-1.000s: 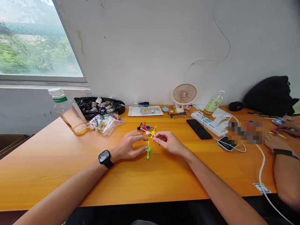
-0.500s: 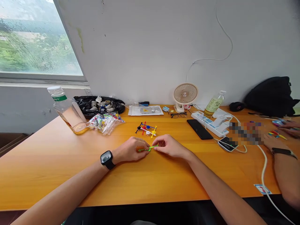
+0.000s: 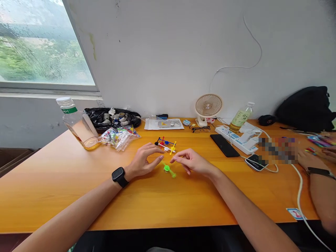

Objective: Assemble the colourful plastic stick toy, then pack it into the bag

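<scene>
A small green plastic piece (image 3: 167,168) with a round hub and arms sits on the table between my hands, its arm ends blurred. To its left is my left hand (image 3: 143,160), fingers stretched apart and holding nothing. My right hand (image 3: 193,162), on the other side, has its fingers loosely bent and apart, with nothing between them. Just beyond my fingertips lie several similar pieces joined together, among them a red piece (image 3: 162,141), a yellow piece (image 3: 173,148) and a white piece (image 3: 166,149).
A clear bag of coloured pieces (image 3: 117,137) lies beside a tilted-looking bottle (image 3: 78,126) at the left. Behind are a black bag (image 3: 112,118) and a fan (image 3: 208,106). At right are a phone (image 3: 224,145), a power strip (image 3: 236,140) and another person's hand (image 3: 306,159).
Both hands have let go of the green piece and spread apart from it. It now lies turned on the table, its arms smeared by motion.
</scene>
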{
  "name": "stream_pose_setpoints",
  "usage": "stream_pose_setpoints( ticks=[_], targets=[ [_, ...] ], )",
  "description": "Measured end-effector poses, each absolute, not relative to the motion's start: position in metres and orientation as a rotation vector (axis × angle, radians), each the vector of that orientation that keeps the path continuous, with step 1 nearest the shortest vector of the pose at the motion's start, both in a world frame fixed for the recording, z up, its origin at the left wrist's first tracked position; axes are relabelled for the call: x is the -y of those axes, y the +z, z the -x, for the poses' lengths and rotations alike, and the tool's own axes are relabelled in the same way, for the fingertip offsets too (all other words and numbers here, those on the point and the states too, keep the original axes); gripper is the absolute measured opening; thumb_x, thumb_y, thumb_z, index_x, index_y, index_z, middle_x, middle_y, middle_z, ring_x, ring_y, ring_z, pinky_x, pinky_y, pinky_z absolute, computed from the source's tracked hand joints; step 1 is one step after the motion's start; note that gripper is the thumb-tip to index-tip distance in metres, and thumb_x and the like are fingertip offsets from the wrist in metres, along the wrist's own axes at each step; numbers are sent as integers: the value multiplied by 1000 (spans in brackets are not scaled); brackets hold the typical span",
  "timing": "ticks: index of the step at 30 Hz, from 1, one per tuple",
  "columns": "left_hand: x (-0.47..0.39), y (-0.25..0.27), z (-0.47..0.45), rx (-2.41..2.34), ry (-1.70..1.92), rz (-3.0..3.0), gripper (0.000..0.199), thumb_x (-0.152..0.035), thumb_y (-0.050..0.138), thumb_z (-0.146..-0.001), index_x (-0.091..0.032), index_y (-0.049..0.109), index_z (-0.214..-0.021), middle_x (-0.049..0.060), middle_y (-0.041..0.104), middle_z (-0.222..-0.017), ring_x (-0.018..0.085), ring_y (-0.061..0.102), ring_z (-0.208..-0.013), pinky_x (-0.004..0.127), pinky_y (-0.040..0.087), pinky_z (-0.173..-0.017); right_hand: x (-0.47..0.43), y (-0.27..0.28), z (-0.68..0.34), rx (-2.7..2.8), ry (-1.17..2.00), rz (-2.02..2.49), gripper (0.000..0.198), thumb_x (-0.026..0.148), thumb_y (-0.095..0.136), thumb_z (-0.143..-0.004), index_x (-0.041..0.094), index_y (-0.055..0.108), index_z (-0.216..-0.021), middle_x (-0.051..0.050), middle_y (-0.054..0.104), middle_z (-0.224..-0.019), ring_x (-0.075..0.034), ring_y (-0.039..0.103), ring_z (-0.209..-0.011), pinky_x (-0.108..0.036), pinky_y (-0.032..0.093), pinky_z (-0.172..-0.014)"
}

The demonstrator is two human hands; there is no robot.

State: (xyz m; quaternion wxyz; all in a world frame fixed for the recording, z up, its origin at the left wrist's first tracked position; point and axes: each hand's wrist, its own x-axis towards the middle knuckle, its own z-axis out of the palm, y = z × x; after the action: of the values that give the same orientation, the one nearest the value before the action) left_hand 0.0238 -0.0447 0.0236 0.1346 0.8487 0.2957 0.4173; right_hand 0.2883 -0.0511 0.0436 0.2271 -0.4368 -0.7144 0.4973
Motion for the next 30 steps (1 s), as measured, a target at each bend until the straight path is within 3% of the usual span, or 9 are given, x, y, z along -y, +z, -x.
stream_pose_setpoints(
  ticks=[4,11,16,23,30],
  targets=[
    [45,23,-24,-873,1212,-2470,15,-29,62,-102,-22,74,-109,6,77,-99,21,65,-89,37,51,-83,48,45,-289,1842,1235,1254,48,60,61,-96,15,78,-93,8,42,-44,-8,38,-40,-25,29,-49],
    [37,18,-24,-994,1255,-2447,16,-29,59,-104,-24,74,-108,6,77,-104,22,67,-95,38,52,-87,43,39,-291,1826,1171,1215,43,56,64,-96,16,78,-91,3,53,-52,-11,48,-48,-25,34,-53],
    [27,13,-19,-1232,1277,-2368,17,-33,56,-104,-25,70,-110,7,73,-107,26,65,-102,42,52,-94,42,34,-289,1826,1168,1195,44,58,65,-94,16,78,-91,2,53,-54,-12,48,-51,-26,36,-53],
    [15,-2,-12,-1355,1101,-2222,30,-41,48,-107,-22,58,-129,11,64,-134,28,59,-124,45,49,-107,39,27,-287,1811,1104,1199,44,57,65,-93,15,77,-90,2,53,-59,-12,45,-53,-25,34,-52],
    [7,-11,-10,-1415,977,-2162,35,-42,38,-110,-20,57,-130,13,65,-135,29,55,-129,49,42,-114,39,24,-282,1826,1037,1198,47,60,65,-92,14,76,-87,2,51,-59,-11,38,-52,-26,26,-51]
  ],
)
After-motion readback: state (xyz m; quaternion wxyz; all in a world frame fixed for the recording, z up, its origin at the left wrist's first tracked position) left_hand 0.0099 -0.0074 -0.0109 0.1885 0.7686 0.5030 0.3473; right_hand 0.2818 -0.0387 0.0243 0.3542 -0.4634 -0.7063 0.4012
